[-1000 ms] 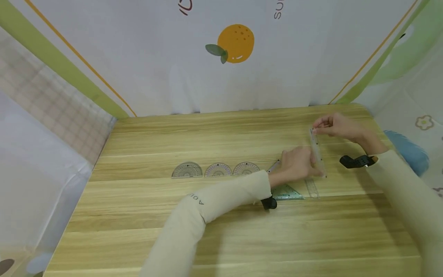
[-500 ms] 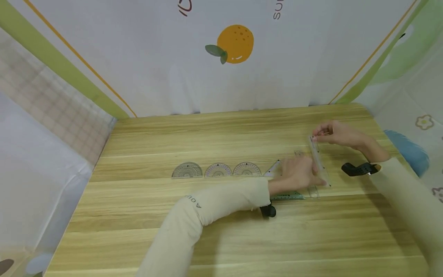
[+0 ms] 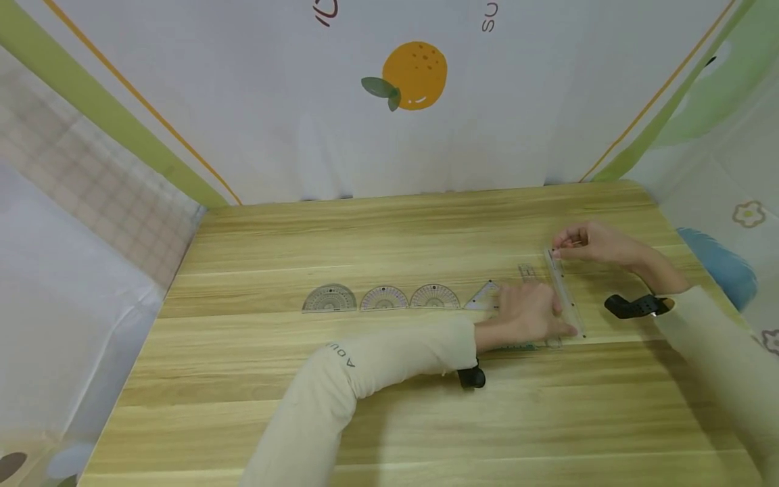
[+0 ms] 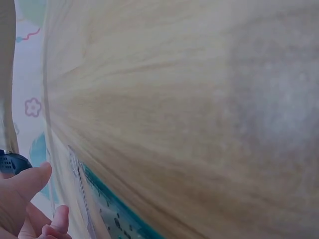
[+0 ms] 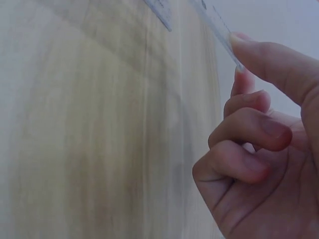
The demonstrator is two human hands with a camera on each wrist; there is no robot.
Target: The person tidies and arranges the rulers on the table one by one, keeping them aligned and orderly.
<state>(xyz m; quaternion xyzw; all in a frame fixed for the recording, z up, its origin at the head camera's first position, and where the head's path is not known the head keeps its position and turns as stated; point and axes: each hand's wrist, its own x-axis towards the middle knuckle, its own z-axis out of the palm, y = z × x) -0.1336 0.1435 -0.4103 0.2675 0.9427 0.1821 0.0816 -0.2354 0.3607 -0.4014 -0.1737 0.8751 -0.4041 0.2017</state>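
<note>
A clear ruler (image 3: 564,292) slants between both hands, close over the wood-grain table. Its far end is pinched by thumb and index of my right hand (image 3: 602,245), whose other fingers curl inward in the right wrist view (image 5: 244,144). My left hand (image 3: 527,311) pinches the near end of the same ruler, thumb toward its tip. Under and beside the left hand lies a second clear ruler (image 3: 526,271), partly hidden. A green-edged set square (image 4: 117,216) is mostly covered by that hand, and a clear set square (image 3: 483,297) shows to its left.
Three clear protractors (image 3: 328,299) lie in a row left of the set squares on the table (image 3: 255,365). A white printed curtain (image 3: 274,122) stands behind the table's far edge. Black camera mounts sit on both wrists.
Both hands have carried the held ruler down toward the table's near side and slightly right. More of the second ruler's far end now shows; the left hand covers more of the green-edged set square.
</note>
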